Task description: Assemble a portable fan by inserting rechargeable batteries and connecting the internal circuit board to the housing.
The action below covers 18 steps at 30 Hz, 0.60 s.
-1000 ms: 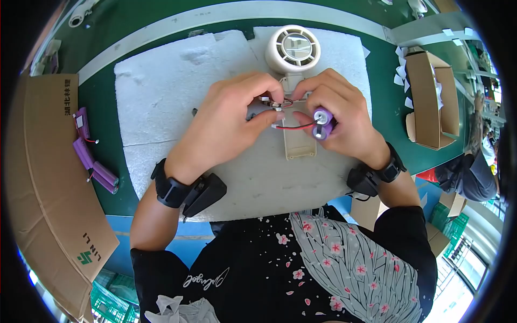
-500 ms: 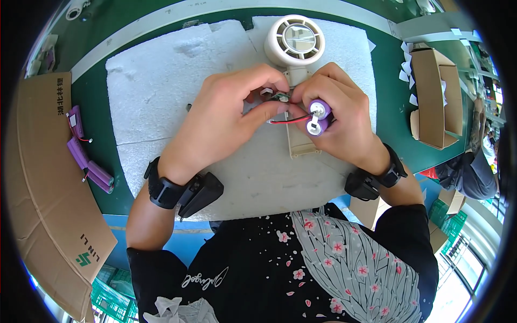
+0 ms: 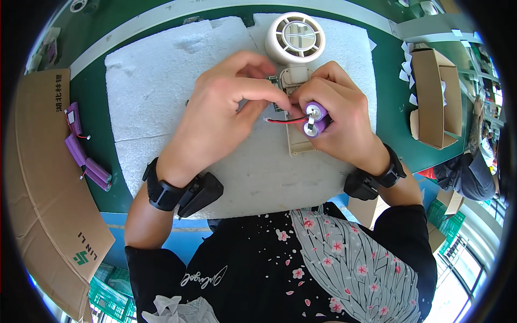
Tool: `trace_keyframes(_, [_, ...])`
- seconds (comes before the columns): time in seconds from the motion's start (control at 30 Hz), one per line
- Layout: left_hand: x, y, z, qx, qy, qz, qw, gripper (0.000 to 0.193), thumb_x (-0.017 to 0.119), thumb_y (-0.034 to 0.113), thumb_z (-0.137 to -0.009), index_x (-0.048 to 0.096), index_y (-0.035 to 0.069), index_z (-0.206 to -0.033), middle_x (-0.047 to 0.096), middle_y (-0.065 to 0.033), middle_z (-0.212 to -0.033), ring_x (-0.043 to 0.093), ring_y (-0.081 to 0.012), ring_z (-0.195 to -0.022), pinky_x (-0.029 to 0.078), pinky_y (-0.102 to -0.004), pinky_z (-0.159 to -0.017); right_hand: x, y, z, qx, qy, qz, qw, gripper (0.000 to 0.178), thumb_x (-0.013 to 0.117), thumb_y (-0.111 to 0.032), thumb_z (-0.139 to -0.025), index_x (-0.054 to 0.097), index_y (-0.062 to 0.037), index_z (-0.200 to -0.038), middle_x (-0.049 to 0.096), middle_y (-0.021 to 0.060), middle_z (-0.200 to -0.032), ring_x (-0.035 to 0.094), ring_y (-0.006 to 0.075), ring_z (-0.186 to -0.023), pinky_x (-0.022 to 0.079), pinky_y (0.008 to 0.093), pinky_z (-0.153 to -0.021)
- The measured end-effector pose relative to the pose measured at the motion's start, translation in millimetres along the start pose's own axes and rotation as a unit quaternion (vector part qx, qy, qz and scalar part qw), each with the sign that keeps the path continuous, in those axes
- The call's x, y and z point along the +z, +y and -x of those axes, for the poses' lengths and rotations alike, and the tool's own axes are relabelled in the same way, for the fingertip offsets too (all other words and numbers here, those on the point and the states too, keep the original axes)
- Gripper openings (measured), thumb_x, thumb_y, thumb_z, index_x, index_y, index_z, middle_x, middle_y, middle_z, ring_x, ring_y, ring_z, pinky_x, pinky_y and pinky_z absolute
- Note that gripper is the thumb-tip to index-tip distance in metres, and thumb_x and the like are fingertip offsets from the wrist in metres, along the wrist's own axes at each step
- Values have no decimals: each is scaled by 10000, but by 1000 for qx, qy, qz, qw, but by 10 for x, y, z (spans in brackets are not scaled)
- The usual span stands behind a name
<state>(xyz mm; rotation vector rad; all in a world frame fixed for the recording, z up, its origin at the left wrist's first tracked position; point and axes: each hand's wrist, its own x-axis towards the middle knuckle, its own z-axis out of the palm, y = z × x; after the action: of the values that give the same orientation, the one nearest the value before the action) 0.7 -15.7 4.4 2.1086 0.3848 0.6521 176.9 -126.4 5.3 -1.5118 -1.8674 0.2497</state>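
Observation:
My right hand [image 3: 342, 107] is closed around a purple two-cell battery pack [image 3: 315, 110], whose metal end tabs face up. A red and black wire pair [image 3: 285, 120] runs left from the pack and ends in a small white plug. My left hand [image 3: 221, 99] has its fingers apart, the index finger stretched across a small green circuit board [image 3: 273, 81] toward my right fingertips. Whether the left fingertip touches the board is hard to see. Below both hands lies a cream handheld fan [image 3: 295, 39], round head at the far end, its open handle shell partly hidden by my hands.
White foam sheets [image 3: 156, 70] cover the green table [image 3: 396, 107]. Several purple battery packs [image 3: 89, 161] lie at the left beside a large cardboard box [image 3: 46, 177]. An open cardboard box [image 3: 436, 99] stands at the right, with white paper pieces [image 3: 405, 62] beside it.
My left finger and thumb have parted from their pinch on the circuit board, and the index finger has swung toward my right fingertips. The board now shows more lengthwise. My right hand keeps the battery pack.

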Motion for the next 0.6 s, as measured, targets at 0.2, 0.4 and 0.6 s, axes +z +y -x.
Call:
trace_keyframes(0.2, [-24, 37, 17, -105, -54, 39, 992, 294, 591, -146, -746, 724, 64, -903, 616, -116, -1076, 626, -185, -903, 502, -272, -784, -23, 14, 6, -13, -12, -14, 1000, 286, 786, 34, -613, 576, -72, -775, 645, 50, -789, 549, 245, -760, 476, 317, -626])
trace_keyframes(0.4, [27, 94, 29, -129, -25, 212, 968, 302, 618, -135, -779, 681, 20, -1030, 623, -93, -1093, 614, -142, -923, 507, -277, -787, -27, -5, 13, -7, -11, -47, 999, 298, 741, 48, -669, 580, -65, -894, 665, 58, -844, 551, 239, -790, 478, 318, -667])
trace_keyframes(0.6, [34, 83, 37, -198, -30, 254, 946, 313, 632, -136, -796, 620, -27, -1089, 639, -72, -1043, 627, -133, -934, 520, -271, -829, -40, -5, 17, -13, -25, -57, 998, 318, 705, 61, -701, 570, -60, -963, 672, 54, -857, 547, 243, -812, 478, 320, -693])
